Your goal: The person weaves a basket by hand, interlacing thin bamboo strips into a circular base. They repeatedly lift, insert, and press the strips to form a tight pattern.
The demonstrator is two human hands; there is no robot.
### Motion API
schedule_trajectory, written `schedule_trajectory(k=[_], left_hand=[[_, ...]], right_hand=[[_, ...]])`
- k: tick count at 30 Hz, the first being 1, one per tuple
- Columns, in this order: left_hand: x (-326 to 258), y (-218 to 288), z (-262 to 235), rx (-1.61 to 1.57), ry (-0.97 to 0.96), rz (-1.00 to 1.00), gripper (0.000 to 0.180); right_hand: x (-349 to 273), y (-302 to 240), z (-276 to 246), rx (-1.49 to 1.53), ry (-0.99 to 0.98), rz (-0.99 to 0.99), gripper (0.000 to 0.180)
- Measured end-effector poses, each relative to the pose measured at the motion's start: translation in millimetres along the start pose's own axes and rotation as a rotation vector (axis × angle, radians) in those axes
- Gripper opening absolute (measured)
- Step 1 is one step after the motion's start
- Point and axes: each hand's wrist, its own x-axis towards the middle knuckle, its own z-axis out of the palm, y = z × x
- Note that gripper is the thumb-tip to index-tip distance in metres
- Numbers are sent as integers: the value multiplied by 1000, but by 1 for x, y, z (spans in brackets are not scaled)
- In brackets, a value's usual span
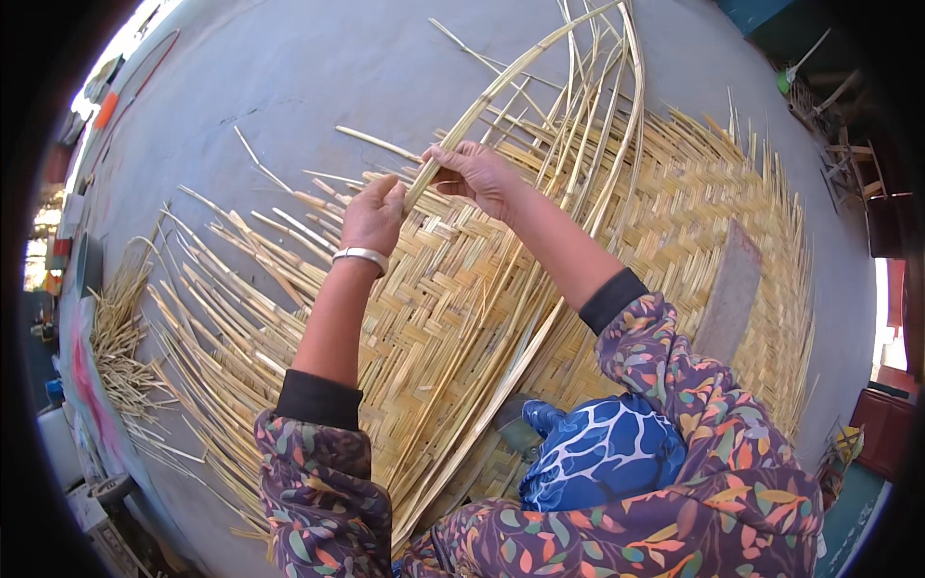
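Both hands are working over a woven bamboo mat (617, 250) lying on the grey floor (318, 67). Right hand (477, 176) is pinching a long bamboo strip (501, 87) that is arching up and away. Left hand (374, 217), silver bangle (360, 256) at wrist, is closing its fingers on the same strip's lower end. Loose strips (120, 337) are lying at left.

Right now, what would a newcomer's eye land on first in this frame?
First, the big woven bamboo mat spread over the grey floor, its loose strip ends fanning out at the left and top. At its centre, the left hand and the right hand together grip one long bamboo strip that arcs up and to the right. A flat grey block lies on the mat at the right.
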Motion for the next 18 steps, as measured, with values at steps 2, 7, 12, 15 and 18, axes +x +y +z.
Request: schedule_trajectory(k=[2,7,12,15,18], left_hand=[[11,20,16,-203,-119,-102,32],[15,52,22,-387,-309,-229,29],[10,55,30,-329,-239,-164,25],[10,53,37,-95,-76,-98,26],[11,58,38,136,78,-80,27]], right_hand=[[-7,-10,-7,-69,-85,-73,17],[-13,-26,-18,18,37,-168,14],[-19,-34,-14,113,96,-232,14],[-27,-35,-2,-39,159,-304,15],[-37,-34,17,-387,268,-379,20]])
